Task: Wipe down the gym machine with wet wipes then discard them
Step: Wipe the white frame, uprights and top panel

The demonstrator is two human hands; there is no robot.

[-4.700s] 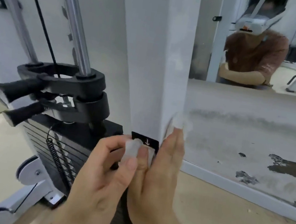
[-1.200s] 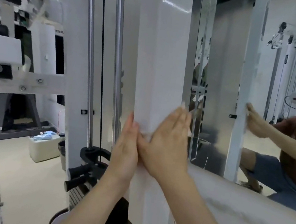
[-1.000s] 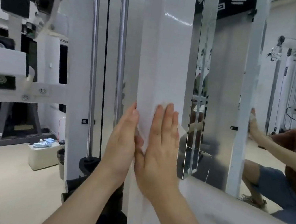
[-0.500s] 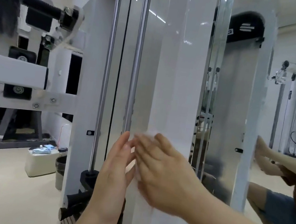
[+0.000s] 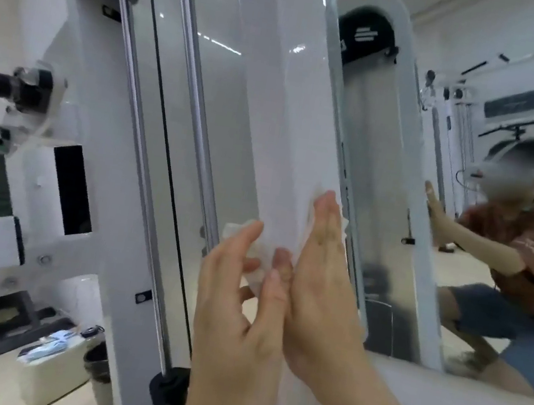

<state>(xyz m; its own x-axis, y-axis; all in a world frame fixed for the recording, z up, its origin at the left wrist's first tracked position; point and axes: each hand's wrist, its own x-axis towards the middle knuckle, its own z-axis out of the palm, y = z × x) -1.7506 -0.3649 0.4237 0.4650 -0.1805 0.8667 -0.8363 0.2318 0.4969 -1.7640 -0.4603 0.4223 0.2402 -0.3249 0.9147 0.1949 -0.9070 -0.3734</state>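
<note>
The upright [image 5: 279, 134] under the right hand [image 5: 316, 279] is glossy white-painted metal; the wipe [image 5: 258, 260] in the left hand [image 5: 234, 319] looks soft, matt; leftward, guide rods [image 5: 199, 102] are polished steel.

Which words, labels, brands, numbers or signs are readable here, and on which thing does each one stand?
No word or number can be read.
Black rounded cap reflected in the mirror: white horizontal bars, a logo without letters.
Dark long plate at upper right: writing too blurred.
Brown T-shirt in the reflection: pale print, too blurred.
White wet wipe in the left hand: no print seen.
</note>
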